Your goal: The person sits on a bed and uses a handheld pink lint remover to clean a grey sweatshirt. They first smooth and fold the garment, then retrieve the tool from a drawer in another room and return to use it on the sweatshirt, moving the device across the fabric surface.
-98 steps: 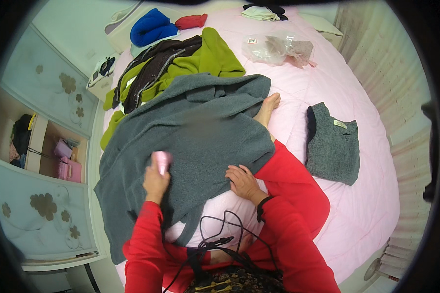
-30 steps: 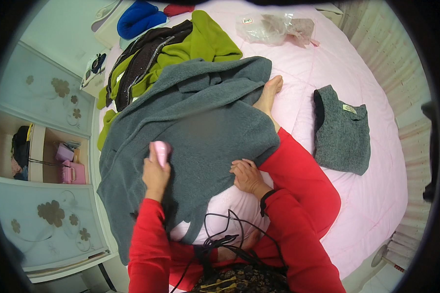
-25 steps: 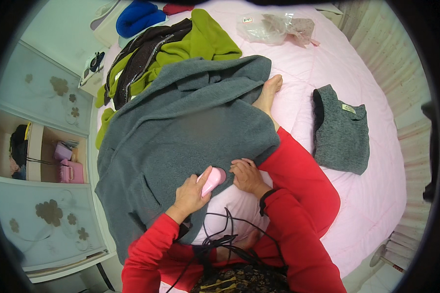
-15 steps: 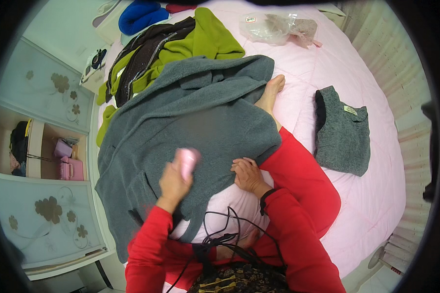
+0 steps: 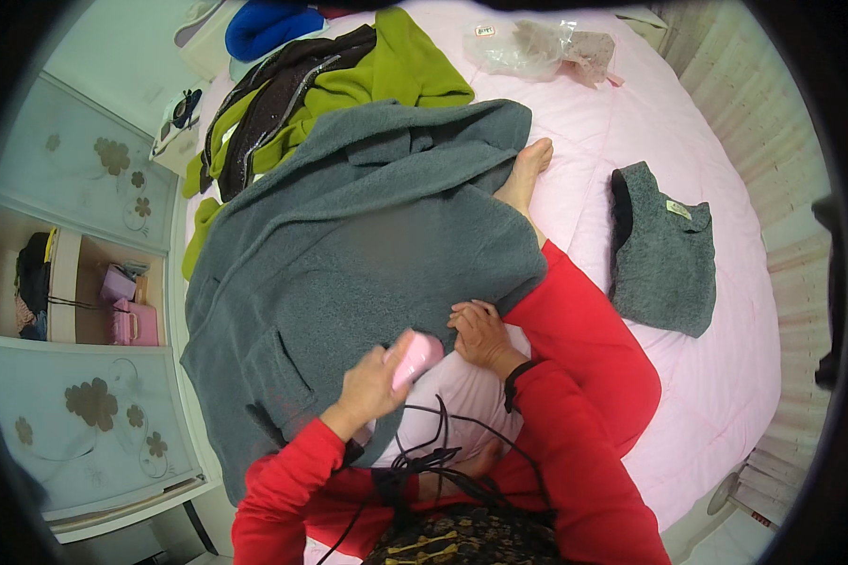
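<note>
A dark grey-green wool coat [image 5: 283,273] is spread over my lap and the bed, its far edge folded over in a long ridge. My left hand [image 5: 372,386] is closed round a pink handheld fabric shaver [image 5: 418,359], at the coat's near edge. Whether its head touches the cloth I cannot tell. Beside it, my right hand [image 5: 480,334] grips the coat's near edge with curled fingers. Only a short gap separates the shaver from that hand.
To the right lies a folded grey garment [image 5: 667,254] on the pink quilt [image 5: 575,151]. Green and dark clothes [image 5: 405,61] are heaped beyond the coat, with a clear plastic bag [image 5: 528,52] farther right. Black cords [image 5: 433,452] hang over my lap.
My left hand has brought the shaver toward me and to the right, from the middle of the coat to its near edge. My right hand keeps its place.
</note>
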Available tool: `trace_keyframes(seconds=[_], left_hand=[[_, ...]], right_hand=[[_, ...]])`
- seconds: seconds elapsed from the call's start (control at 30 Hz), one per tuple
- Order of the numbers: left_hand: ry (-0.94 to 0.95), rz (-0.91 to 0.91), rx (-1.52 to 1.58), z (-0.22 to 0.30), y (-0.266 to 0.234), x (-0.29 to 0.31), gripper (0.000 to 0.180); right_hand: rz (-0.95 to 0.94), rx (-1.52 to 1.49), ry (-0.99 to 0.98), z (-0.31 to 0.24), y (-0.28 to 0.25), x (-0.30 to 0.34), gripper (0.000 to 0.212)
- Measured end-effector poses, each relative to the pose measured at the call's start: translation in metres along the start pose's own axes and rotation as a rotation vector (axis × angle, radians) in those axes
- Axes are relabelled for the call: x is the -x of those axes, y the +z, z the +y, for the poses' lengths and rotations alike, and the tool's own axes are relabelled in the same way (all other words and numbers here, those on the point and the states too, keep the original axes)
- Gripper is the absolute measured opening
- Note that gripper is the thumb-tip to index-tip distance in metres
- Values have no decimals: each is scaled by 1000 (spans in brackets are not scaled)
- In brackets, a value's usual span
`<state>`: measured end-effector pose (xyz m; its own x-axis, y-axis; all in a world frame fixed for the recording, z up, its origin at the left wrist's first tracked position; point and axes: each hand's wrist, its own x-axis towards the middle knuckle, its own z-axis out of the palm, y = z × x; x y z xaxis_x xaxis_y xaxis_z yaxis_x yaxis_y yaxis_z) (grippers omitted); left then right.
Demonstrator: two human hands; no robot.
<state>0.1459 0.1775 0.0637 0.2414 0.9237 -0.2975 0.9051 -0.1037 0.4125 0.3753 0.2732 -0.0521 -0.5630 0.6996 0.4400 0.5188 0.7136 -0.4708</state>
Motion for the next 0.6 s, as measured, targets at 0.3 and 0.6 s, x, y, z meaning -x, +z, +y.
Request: trace_keyframes(seconds=[0.3,0.6], left_hand=[[-516,600,-104,-63,-42,-27,79],[-447,309,-102,-79,-36,16,46]], right_hand=[[-10,1,-3,1,-1,-2,25],[-13,-2,3,2,2,0,25]])
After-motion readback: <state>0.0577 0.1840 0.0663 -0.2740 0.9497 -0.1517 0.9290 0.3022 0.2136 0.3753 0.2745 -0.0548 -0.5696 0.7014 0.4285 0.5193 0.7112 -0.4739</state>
